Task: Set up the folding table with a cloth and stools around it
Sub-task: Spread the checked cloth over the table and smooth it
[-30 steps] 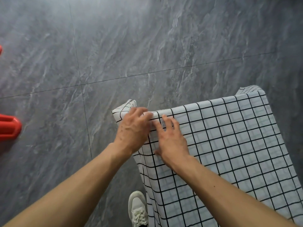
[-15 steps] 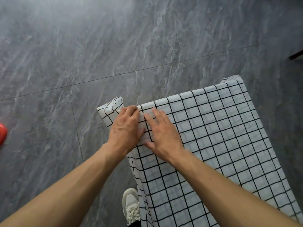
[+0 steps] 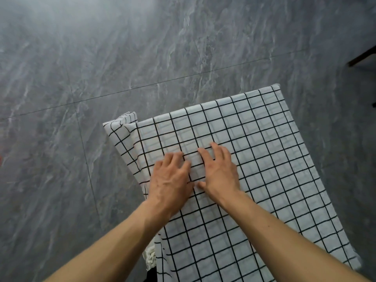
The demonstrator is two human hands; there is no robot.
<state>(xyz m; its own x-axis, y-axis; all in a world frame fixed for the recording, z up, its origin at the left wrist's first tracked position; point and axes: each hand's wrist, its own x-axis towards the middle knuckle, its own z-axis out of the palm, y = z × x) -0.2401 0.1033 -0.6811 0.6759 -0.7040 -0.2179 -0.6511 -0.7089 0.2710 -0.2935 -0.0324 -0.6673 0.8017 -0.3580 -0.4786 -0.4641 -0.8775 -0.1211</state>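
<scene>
A white cloth with a black grid (image 3: 264, 159) covers the folding table completely, so the tabletop itself is hidden. A fold of the cloth hangs off the far left corner (image 3: 122, 131). My left hand (image 3: 171, 180) lies flat on the cloth near the table's left edge. My right hand (image 3: 219, 169) lies flat beside it, fingers spread, pressing the cloth. The two hands almost touch. No stool is in view.
Grey marbled floor tiles (image 3: 101, 58) surround the table. A dark bar of furniture (image 3: 362, 57) shows at the right edge. The laces of my white shoe (image 3: 149, 259) peek out beside the cloth's left hem.
Both hands slid back from the far left corner toward me and to the right along the cloth. The view shifted right, and the red object at the left left the frame.
</scene>
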